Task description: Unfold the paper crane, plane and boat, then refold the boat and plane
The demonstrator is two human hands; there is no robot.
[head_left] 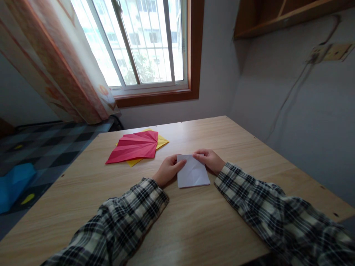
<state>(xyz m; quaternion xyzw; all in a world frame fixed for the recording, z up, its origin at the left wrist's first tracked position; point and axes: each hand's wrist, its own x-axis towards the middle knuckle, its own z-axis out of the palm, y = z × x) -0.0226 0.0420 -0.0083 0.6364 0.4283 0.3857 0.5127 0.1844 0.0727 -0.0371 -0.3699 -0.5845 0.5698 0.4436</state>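
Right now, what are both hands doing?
Left hand: pinching the white paper at its left edge.
Right hand: pinching the white paper's top edge.

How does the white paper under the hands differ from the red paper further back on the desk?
The white paper is pinched at its far edge by the left hand and right hand; the red paper lies untouched. The white paper rests straight on the wooden desk; the red paper lies on a yellow sheet. The red paper looks larger, with fanned creases; the white one's creases are fainter. Both lie flat and creased.
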